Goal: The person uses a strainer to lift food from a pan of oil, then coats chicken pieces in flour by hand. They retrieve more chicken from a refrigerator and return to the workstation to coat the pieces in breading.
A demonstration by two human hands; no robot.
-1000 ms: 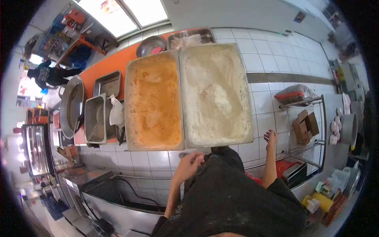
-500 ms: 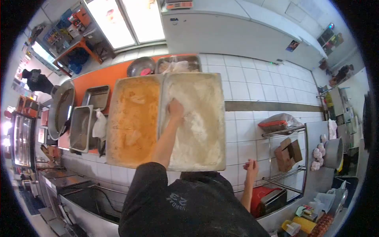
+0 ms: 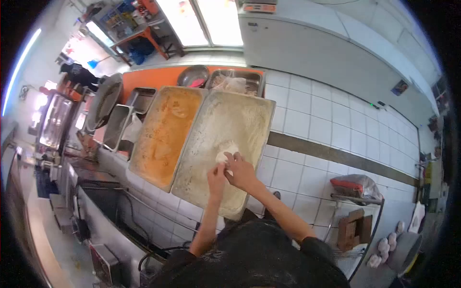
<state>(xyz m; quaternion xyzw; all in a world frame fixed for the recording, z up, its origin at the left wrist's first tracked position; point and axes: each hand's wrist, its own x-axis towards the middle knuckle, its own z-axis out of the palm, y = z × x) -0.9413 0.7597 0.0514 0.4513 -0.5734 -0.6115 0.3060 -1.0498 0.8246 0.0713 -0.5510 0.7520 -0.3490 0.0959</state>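
Reaching away from the black shirt (image 3: 245, 254) at the near edge, both bare hands meet at about the middle of a long rectangular metal tray of pale powder (image 3: 243, 96). The left hand (image 3: 216, 177) has its fingers drawn together, tips at the near left edge of a small white powdery lump (image 3: 222, 157); whether they pinch it I cannot tell. The right hand (image 3: 241, 172) is bent around the lump, clamped on its near right side. So the lump lies just beyond the left fingertips and left of the right fingers. Its showing side faces far and left; its long axis cannot be made out, since fingers cover part and its outline blends into the powder. The tray's own long axis runs near to far, leaning right at the far end, and the forearms hide parts of its near half. Just beside it, left, is a matching metal tray of orange powder (image 3: 148, 180). Farther off stand a round dark metal bowl (image 3: 193, 75) and, right of it, a rectangular steel pan (image 3: 262, 86) partly hidden by a crumpled clear plastic bag (image 3: 235, 85).
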